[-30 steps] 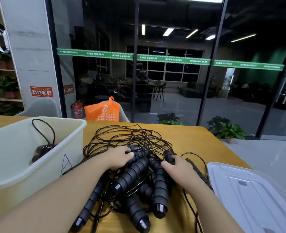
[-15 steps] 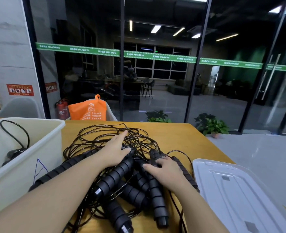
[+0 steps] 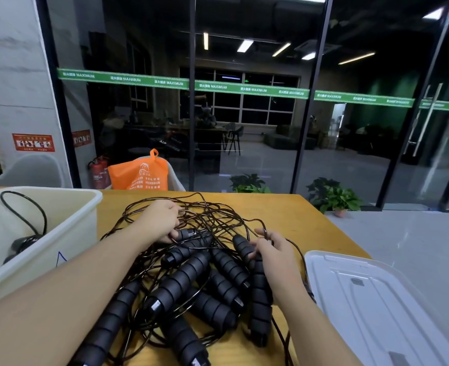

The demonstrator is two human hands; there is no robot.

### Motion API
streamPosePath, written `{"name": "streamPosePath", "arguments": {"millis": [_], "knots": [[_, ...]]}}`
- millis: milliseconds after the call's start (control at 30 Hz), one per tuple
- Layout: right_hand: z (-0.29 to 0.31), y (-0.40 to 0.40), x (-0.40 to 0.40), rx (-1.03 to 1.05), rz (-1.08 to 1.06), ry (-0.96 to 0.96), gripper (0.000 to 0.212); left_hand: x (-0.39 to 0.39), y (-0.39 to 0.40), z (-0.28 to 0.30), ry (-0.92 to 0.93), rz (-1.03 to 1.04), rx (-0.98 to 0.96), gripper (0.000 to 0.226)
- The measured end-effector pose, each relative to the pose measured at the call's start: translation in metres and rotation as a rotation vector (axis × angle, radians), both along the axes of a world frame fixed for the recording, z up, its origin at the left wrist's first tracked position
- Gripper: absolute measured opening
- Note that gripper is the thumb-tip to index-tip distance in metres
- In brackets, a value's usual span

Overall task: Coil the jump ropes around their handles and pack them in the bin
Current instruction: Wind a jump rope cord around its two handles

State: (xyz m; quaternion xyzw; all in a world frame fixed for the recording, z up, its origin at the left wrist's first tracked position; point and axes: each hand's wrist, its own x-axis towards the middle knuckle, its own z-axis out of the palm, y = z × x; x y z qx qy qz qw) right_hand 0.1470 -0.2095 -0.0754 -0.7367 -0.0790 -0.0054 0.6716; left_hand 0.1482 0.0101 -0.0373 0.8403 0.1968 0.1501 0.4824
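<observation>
Across the near part of the scene runs a yellow wooden table (image 3: 284,207), and beyond its far edge stands a dark glass wall (image 3: 244,114) crossed by a green strip. On the table's left side sits a cream plastic bin (image 3: 80,233), which holds one black jump rope (image 3: 20,243) with a loop of its cord rising above the rim. At the right, a clear plastic lid (image 3: 376,299) lies flat on the table. Between the bin and the lid lies a tangled heap of jump ropes (image 3: 199,281), their ribbed black foam handles pointing near and their thin dark cords piled toward the far side. An orange bag (image 3: 139,175) stands past the far edge of the table, with a red fire extinguisher (image 3: 98,173) to its left. Two potted plants (image 3: 334,198) rest on the floor by the glass. The left hand (image 3: 162,220) lies on the cords at the far side of the heap, its fingers curled around cord beside a handle end. The right hand (image 3: 273,249) is well apart from it, at the heap's right side, fingers curled around the upper end of one foam handle (image 3: 260,294).
</observation>
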Motion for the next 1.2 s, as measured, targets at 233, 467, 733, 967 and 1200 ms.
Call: {"name": "streamPosePath", "arguments": {"millis": [233, 467, 733, 967, 1200], "knots": [[-0.005, 0.001, 0.004, 0.077, 0.029, 0.022, 0.019, 0.011, 0.033, -0.013, 0.018, 0.095, 0.158, 0.034], [-0.015, 0.004, 0.008, -0.088, 0.021, -0.088, 0.015, 0.036, 0.044, -0.020, 0.132, 0.006, 0.355, 0.036], [-0.015, 0.005, 0.008, -0.127, 0.035, -0.098, 0.018, 0.050, 0.064, -0.033, 0.512, -0.110, 0.630, 0.037], [-0.015, 0.005, 0.008, -0.167, 0.020, -0.095, 0.018, 0.053, 0.079, -0.031, 0.398, -0.042, 0.697, 0.019], [-0.018, 0.005, 0.009, -0.162, -0.003, -0.079, 0.013, 0.036, 0.046, 0.034, -0.115, -0.117, 0.598, 0.013]]}}
